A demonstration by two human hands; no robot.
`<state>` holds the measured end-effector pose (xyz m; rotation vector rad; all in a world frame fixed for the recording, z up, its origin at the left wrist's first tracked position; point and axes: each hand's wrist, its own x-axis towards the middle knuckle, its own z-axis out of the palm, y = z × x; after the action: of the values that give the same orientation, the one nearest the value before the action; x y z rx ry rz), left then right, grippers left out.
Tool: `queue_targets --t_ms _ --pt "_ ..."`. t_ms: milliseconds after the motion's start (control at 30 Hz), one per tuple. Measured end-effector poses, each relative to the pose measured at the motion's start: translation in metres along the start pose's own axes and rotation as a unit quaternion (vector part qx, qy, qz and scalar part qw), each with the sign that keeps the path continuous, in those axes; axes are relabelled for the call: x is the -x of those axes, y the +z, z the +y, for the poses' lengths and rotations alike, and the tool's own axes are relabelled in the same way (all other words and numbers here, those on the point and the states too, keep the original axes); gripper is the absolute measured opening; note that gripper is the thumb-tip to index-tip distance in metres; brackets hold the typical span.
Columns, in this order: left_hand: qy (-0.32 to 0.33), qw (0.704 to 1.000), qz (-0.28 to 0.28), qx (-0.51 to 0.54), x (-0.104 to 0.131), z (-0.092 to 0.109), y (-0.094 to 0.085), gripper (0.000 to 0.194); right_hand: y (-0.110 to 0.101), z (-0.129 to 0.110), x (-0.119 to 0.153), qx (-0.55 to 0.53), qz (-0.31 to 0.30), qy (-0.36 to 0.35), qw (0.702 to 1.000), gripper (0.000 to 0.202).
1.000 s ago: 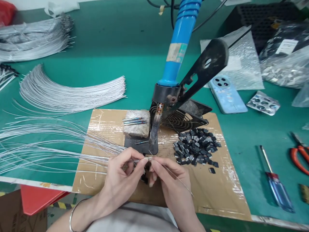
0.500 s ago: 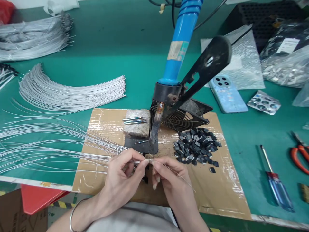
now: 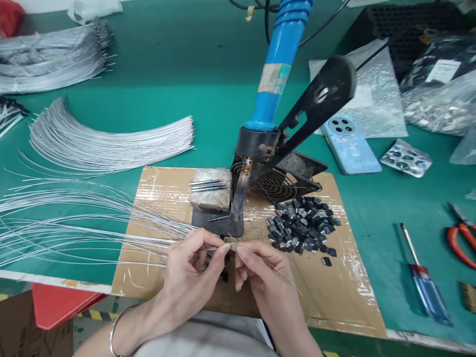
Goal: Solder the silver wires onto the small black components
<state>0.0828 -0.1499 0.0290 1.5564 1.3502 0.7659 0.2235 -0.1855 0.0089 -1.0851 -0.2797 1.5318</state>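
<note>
My left hand (image 3: 193, 282) is closed in a pinch on the end of a thin grey wire (image 3: 148, 241), one of a loose bundle trailing off to the left. Against its fingertips, my right hand (image 3: 266, 277) pinches a fine metallic strand (image 3: 284, 275) that runs back over the fingers toward the lower right. What lies exactly between the fingertips is too small to make out. Just above the hands a blue-handled soldering iron (image 3: 277, 64) sits in its black stand (image 3: 316, 104), tip pointing down beside a whitish block (image 3: 211, 201) with several short wire pieces on it.
Small black connectors (image 3: 301, 225) are heaped on the cardboard sheet (image 3: 342, 292), next to a black fan (image 3: 290, 178). Behind lies a bundle of cut wires (image 3: 111, 141). Rightward are a phone (image 3: 351, 144), a blister pack (image 3: 406, 157), a screwdriver (image 3: 427, 282) and red-handled pliers (image 3: 463, 240).
Both hands stay nearly in place, fingertips together. The right thumb and fingertips have shifted very slightly at the pinch.
</note>
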Motion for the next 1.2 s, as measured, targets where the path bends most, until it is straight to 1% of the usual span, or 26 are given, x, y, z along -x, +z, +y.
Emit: queue_targets --t_ms 67,267,400,567,600,667,700,733,767,800,833,867,900,967,1033,1067,1100,1133,1167,1200 --pt "-0.011 1.000 0.008 0.011 0.001 -0.002 0.002 0.019 0.001 0.003 0.001 -0.006 0.010 -0.001 1.000 0.018" --pt "-0.051 0.997 0.005 0.056 0.003 -0.005 0.004 0.021 0.001 0.010 0.003 -0.028 0.022 0.004 0.999 0.018" --pt "-0.058 0.995 0.007 0.079 0.003 -0.005 0.005 0.022 0.002 0.012 0.002 -0.036 0.025 0.010 0.999 0.017" --pt "-0.070 0.994 -0.003 0.085 0.002 -0.006 0.005 0.022 0.004 0.013 0.002 -0.031 0.022 0.009 0.999 0.016" --pt "-0.072 0.994 -0.003 0.081 0.002 -0.007 0.005 0.022 0.002 0.012 0.003 -0.024 0.016 0.007 1.000 0.018" --pt "-0.075 0.995 0.003 0.071 0.000 -0.007 0.003 0.020 -0.008 0.007 0.005 0.003 0.008 -0.014 1.000 0.029" --pt "-0.076 0.995 0.007 0.067 -0.001 -0.007 0.001 0.019 -0.015 0.003 0.006 0.029 0.009 -0.038 0.999 0.037" --pt "-0.077 0.995 0.011 0.065 -0.002 -0.007 0.000 0.017 -0.024 -0.003 0.007 0.066 0.022 -0.077 0.995 0.046" --pt "-0.079 0.995 0.012 0.066 -0.003 -0.006 -0.001 0.015 -0.034 -0.009 0.008 0.124 0.058 -0.114 0.984 0.047" --pt "-0.082 0.994 0.012 0.070 -0.004 -0.005 -0.002 0.013 -0.045 -0.015 0.008 0.197 0.095 -0.164 0.962 0.041" --pt "-0.085 0.994 0.011 0.073 -0.005 -0.004 -0.004 0.012 -0.054 -0.021 0.008 0.280 0.120 -0.216 0.928 0.028" --pt "-0.088 0.993 0.009 0.074 -0.006 -0.003 -0.004 0.012 -0.063 -0.027 0.006 0.367 0.142 -0.243 0.887 0.018" --pt "-0.089 0.993 0.007 0.074 -0.007 -0.002 -0.005 0.013 -0.070 -0.032 0.004 0.427 0.150 -0.275 0.848 0.012" --pt "-0.085 0.994 0.006 0.070 -0.008 0.000 -0.005 0.014 -0.078 -0.039 -0.001 0.530 0.107 -0.321 0.778 0.009" --pt "-0.078 0.995 0.006 0.066 -0.008 0.000 -0.006 0.014 -0.080 -0.041 -0.007 0.601 0.056 -0.360 0.712 0.009" --pt "-0.075 0.995 0.006 0.066 -0.008 0.001 -0.006 0.013 -0.080 -0.042 -0.010 0.626 0.042 -0.375 0.682 0.009" --pt "-0.073 0.995 0.007 0.065 -0.008 0.001 -0.006 0.012 -0.079 -0.041 -0.012 0.645 0.038 -0.385 0.659 0.009" --pt "-0.072 0.995 0.006 0.064 -0.008 0.002 -0.007 0.012 -0.079 -0.041 -0.014 0.658 0.041 -0.390 0.643 0.011" --pt "-0.073 0.995 0.005 0.063 -0.007 0.002 -0.007 0.012 -0.079 -0.040 -0.015 0.667 0.045 -0.390 0.633 0.013" --pt "-0.074 0.995 0.004 0.061 -0.007 0.003 -0.008 0.012 -0.079 -0.039 -0.015 0.673 0.050 -0.386 0.629 0.017"
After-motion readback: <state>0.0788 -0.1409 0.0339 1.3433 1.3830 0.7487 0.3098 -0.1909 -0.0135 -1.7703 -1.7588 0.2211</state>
